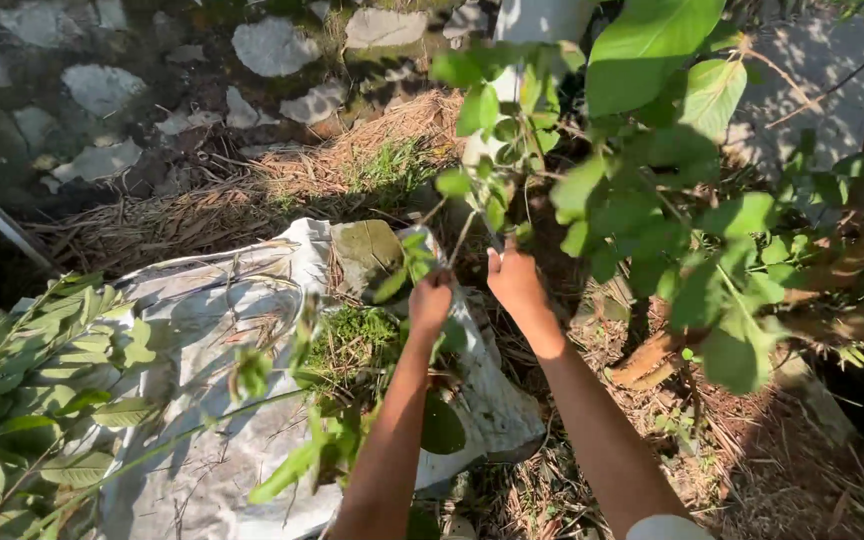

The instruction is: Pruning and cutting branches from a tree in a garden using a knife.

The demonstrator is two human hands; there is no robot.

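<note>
Fingers of the right hand [517, 282] are pinching a thin leafy stem [472, 215]; the left hand [430, 300], just beside it, is closing round a lower sprig [407, 265]. Below the stem, cut greenery [352, 340] is already lying on a white sheet [212, 320], while the bush [652, 200] is still carrying plenty of foliage.

One view only, worn on the person's head; it looks steeply down and forward over both outstretched arms; the left hand [430, 300] and right hand [515, 283] sit close, just right of centre; a white sheet [202, 300] lies at 8 o'clock, leafy branches [652, 200] at 2 o'clock, stone paving [272, 45] at 11 o'clock.
</note>
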